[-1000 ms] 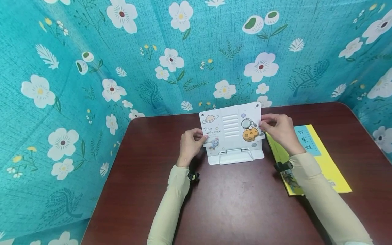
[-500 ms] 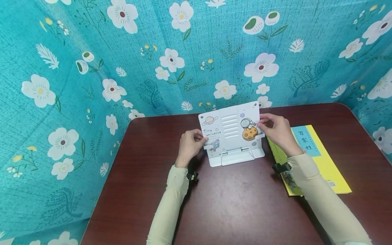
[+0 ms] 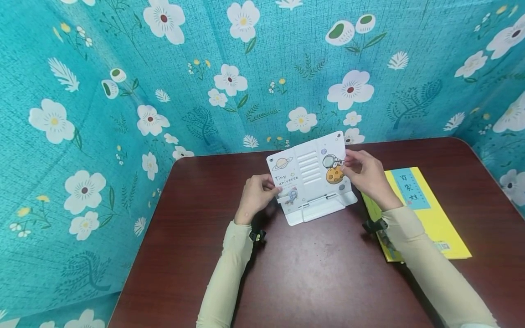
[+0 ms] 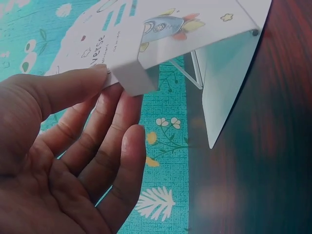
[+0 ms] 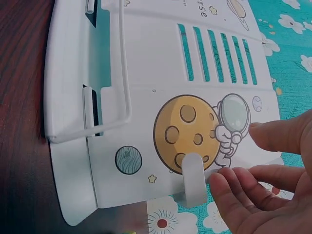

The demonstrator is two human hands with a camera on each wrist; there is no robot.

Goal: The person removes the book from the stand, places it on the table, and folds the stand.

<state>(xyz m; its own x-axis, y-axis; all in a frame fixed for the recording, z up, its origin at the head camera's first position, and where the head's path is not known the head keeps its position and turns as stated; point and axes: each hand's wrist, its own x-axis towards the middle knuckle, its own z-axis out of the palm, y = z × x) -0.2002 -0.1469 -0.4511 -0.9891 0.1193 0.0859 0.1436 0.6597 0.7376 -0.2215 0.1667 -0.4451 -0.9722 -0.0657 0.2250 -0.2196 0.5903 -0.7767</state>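
Note:
A white book stand (image 3: 310, 189) printed with "Tiny universe", planets and an astronaut stands tilted back on the table, turned at an angle. My left hand (image 3: 254, 196) pinches its left edge, thumb in front and fingers behind, beside the small side clip (image 4: 134, 78). At the right edge, my right hand (image 3: 369, 175) holds the panel near the astronaut, with the thumb (image 5: 280, 136) on the front side and the fingers at the edge close to the other clip (image 5: 194, 178). A wire page holder (image 5: 127, 92) runs along the stand's lower ledge.
A yellow book (image 3: 436, 218) with a blue title panel lies flat on the right, partly hidden by the right forearm. The dark red wooden table (image 3: 184, 255) ends at a teal floral curtain (image 3: 270, 59) behind the stand and at the left.
The book stand has turned counterclockwise: its right side shifts back and its lower left corner comes forward. My right hand has moved slightly left and away; my left hand follows slightly.

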